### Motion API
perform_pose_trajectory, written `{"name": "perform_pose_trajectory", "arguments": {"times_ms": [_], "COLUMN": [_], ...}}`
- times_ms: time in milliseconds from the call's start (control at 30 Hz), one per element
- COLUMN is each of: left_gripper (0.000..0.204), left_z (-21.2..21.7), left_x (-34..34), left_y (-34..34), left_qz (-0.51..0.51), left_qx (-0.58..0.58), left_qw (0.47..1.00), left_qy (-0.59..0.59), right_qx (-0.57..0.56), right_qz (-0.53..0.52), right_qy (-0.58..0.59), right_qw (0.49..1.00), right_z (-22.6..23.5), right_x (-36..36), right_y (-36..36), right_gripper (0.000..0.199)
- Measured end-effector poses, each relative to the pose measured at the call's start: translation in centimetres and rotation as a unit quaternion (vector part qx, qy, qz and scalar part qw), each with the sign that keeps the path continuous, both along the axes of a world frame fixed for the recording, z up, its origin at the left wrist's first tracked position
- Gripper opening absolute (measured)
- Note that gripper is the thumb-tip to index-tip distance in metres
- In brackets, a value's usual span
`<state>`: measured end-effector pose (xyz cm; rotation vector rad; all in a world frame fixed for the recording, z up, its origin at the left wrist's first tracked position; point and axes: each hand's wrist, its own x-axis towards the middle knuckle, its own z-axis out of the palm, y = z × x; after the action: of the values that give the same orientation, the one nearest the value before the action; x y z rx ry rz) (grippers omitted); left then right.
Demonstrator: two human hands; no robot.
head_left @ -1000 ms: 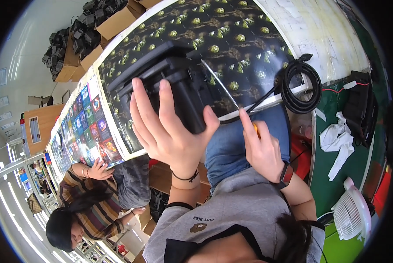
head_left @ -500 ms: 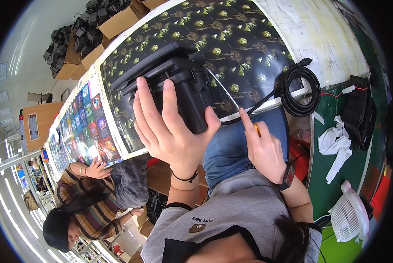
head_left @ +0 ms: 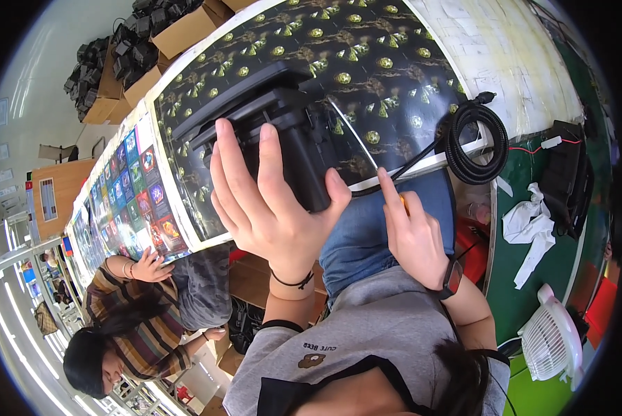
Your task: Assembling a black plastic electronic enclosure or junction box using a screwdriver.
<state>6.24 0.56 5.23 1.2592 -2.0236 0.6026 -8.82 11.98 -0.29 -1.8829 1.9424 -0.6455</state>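
At 10 to 11 o'clock, open cardboard boxes (head_left: 176, 35) stand past the table's far edge, with black parts (head_left: 125, 57) heaped at their flaps; I cannot tell how many lie inside. At 8 o'clock a co-worker (head_left: 144, 336) in stripes rests a hand on the table edge. At 7 o'clock, dark items (head_left: 245, 326) sit next to brown cardboard, too shadowed to sort.

My left hand (head_left: 273, 201) lies just left of centre, its forearm rising from 6 o'clock. Back up, the fingers fan toward 11 o'clock over a black housing (head_left: 304, 149), and my thumb points to 1 o'clock against its near end, so the hand is clamped on it. The housing tilts above the patterned table sheet (head_left: 387, 41), toward 12 o'clock from my wrist.

My right hand (head_left: 416, 239), at 3 to 4 o'clock, is closed round an orange-handled screwdriver (head_left: 355, 134), index finger stretched forward. Its shaft points to 11 o'clock, the tip just beside the housing's right side; whether they touch, I cannot tell. At 2 o'clock lies a coiled black cable (head_left: 499, 147); at 3, a white cloth (head_left: 529, 225); at 4, a white fan (head_left: 550, 336).
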Motion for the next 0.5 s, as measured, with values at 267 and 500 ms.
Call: {"name": "perform_pose_trajectory", "arguments": {"times_ms": [267,500], "left_gripper": [0.060,0.062], "left_z": [0.0,0.2], "left_x": [-0.4,-0.3], "left_y": [-0.2,-0.2], "left_qz": [-0.008,0.011], "left_qx": [0.002,-0.008], "left_qw": [1.000,1.000], "left_qy": [0.004,-0.017], "right_qx": [0.020,-0.099], "right_qz": [0.003,-0.023], "right_qy": [0.041,-0.058], "right_qw": [0.999,0.993], "right_z": [-1.6,0.4], "right_x": [0.6,0.5], "right_y": [-0.2,0.1], "right_gripper": [0.061,0.062]}}
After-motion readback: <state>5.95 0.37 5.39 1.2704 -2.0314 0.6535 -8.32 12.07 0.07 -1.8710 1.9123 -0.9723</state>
